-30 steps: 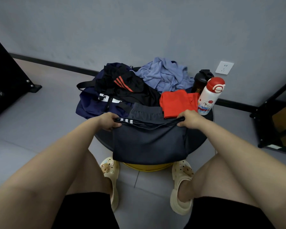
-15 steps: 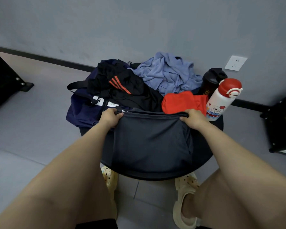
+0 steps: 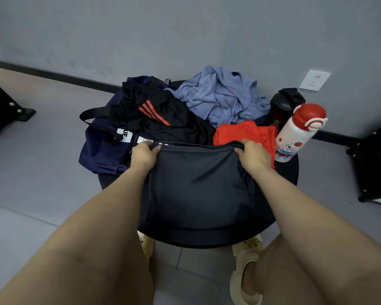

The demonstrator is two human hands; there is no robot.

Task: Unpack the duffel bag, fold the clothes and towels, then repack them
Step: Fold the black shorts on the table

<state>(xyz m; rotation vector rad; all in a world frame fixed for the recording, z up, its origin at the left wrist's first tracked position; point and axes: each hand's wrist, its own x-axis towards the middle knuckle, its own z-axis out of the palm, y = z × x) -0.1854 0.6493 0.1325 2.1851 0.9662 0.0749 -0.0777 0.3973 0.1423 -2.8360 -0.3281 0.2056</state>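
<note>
Hands grip the far edge of a dark grey garment (image 3: 198,186) spread on the round black table (image 3: 288,172): left hand (image 3: 143,155) and right hand (image 3: 252,155) each pinching, apparently, a corner, beside the navy duffel bag (image 3: 101,150).

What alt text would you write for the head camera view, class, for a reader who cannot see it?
Two hands, left hand and right hand, grip the top edge of a dark grey garment spread on a round black table. Behind lie a navy duffel bag, unfolded clothes, and a white bottle.
</note>
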